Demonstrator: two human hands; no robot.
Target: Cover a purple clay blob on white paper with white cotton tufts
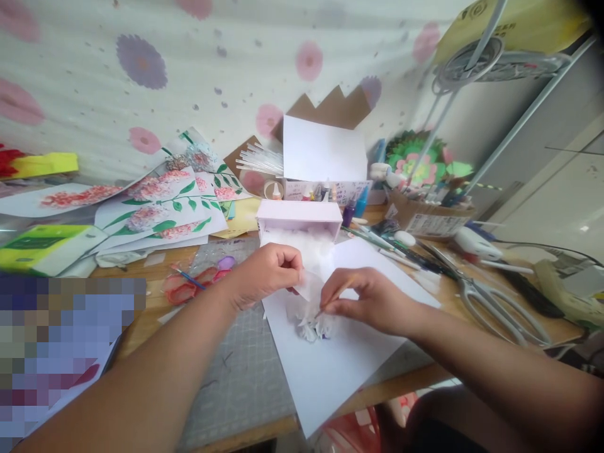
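Between thumb and fingers, my left hand (271, 272) pinches a small piece of thin white paper (311, 287). My right hand (365, 299) is closed on a thin wooden stick (343, 289), whose lower end points down at the paper. Just below both hands, a cluster of crumpled white paper petals (315, 328) with a dark bluish spot lies on a large white sheet (325, 390). Behind the hands stands an open white box (299, 214), with fluffy white material (317, 246) in front of and inside it. The exact contact between stick and paper is blurred.
Large grey-handled scissors (495, 308) lie to the right, near pens and a white glue gun (476, 244). Orange scissors (189, 286) rest on the left. Flower pictures (160, 211) and a cardboard box of tools (431, 217) stand farther back. A grey cutting mat (240, 365) lies beneath.
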